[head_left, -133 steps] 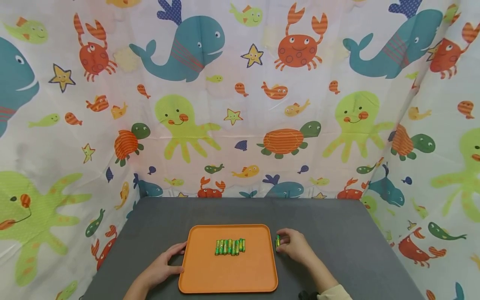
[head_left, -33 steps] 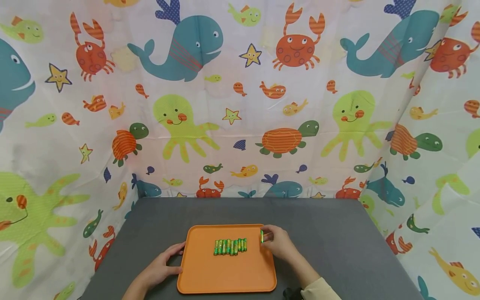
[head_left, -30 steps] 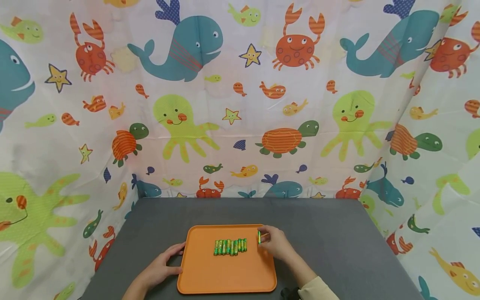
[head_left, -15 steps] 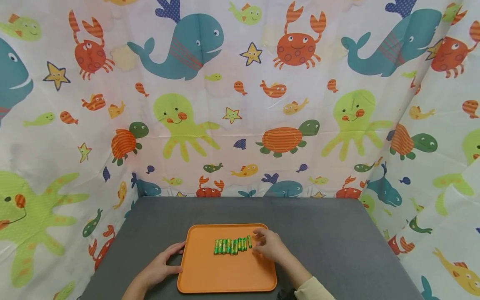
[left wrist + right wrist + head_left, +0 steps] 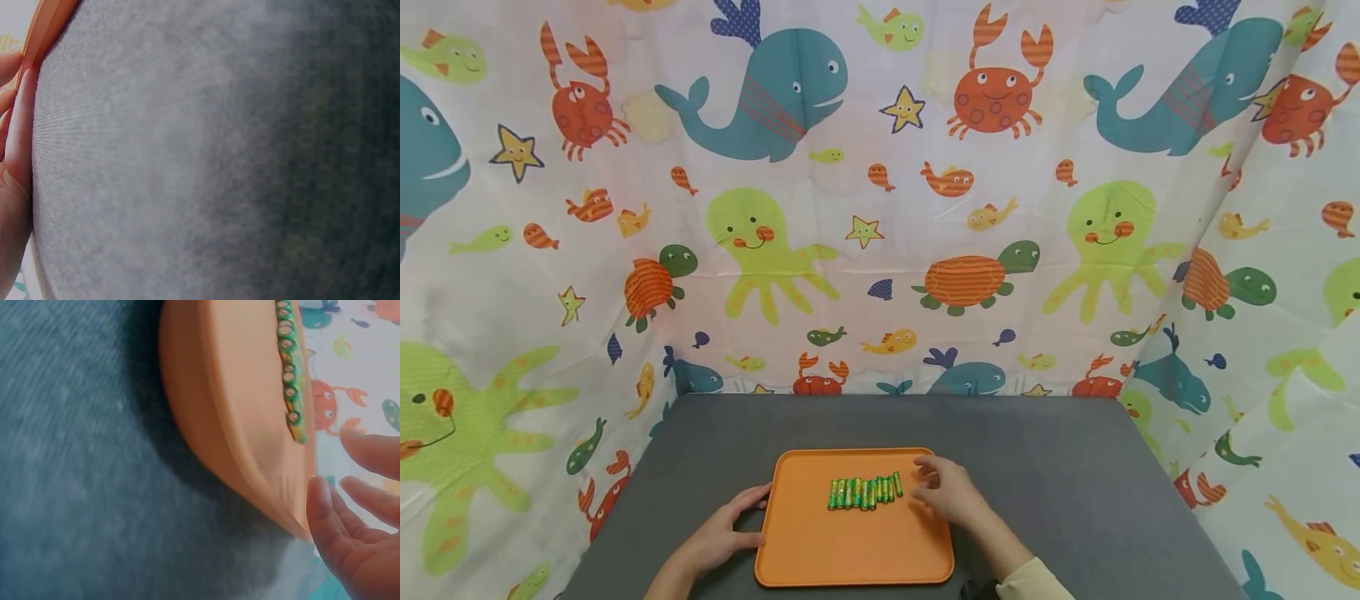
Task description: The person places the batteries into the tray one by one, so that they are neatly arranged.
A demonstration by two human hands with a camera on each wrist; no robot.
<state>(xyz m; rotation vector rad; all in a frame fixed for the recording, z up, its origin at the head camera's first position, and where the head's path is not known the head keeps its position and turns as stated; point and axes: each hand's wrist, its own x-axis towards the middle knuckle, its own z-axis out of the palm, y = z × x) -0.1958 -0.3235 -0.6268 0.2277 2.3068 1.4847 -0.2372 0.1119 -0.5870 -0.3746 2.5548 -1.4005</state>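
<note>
An orange tray [image 5: 850, 550] lies on the grey table, with a row of several green-and-yellow batteries [image 5: 857, 494] side by side on it. The rightmost battery [image 5: 898, 485] tilts slightly and sits a little apart from its neighbour. My left hand [image 5: 718, 533] touches the tray's left edge with thumb and fingertips spread; in the left wrist view its thumb [image 5: 22, 125] lies straight against the tray wall [image 5: 53, 25]. Over the tray's right part is my right hand [image 5: 953, 496], fingers loosely bent and apart, holding nothing. In the right wrist view a gap separates its fingertips from the battery row [image 5: 289, 375].
The grey table [image 5: 1045, 467] surrounds the tray. A white curtain [image 5: 880, 292] printed with sea animals closes off the back and both sides. A dark object [image 5: 979, 590] shows by the right sleeve [image 5: 1033, 581] at the bottom edge.
My right hand carried a battery from right of the tray, set it down at the row's right end and let go. It has since drawn back slightly rightward. The left hand stays put.
</note>
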